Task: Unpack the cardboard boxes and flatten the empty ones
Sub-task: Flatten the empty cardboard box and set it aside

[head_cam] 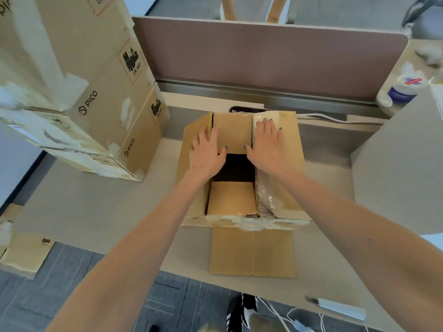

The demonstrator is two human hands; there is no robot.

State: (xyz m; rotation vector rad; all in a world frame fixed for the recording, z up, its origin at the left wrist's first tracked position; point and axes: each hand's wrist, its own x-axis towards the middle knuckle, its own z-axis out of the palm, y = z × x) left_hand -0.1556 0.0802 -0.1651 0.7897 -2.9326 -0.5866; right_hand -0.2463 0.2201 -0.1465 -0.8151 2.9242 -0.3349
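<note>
Open brown cardboard box [232, 197] at mid grey desk [96, 212], flaps spread. Left hand [207, 152] and right hand [268, 142] flat, fingers straight, pressing far flaps. Left: stacked tan cartons [96, 92] printed "PICO", "UN 3481".

We see a tan cardboard box [232, 133], black inside; blue polish on our fingernails [225, 147]; black print and red-hatched labels [131, 61] on the tan PICO boxes [96, 68]; a mauve divider [263, 56].

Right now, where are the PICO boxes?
Head view: the PICO boxes stand stacked at the left rear of the desk, left of the open box.
</note>
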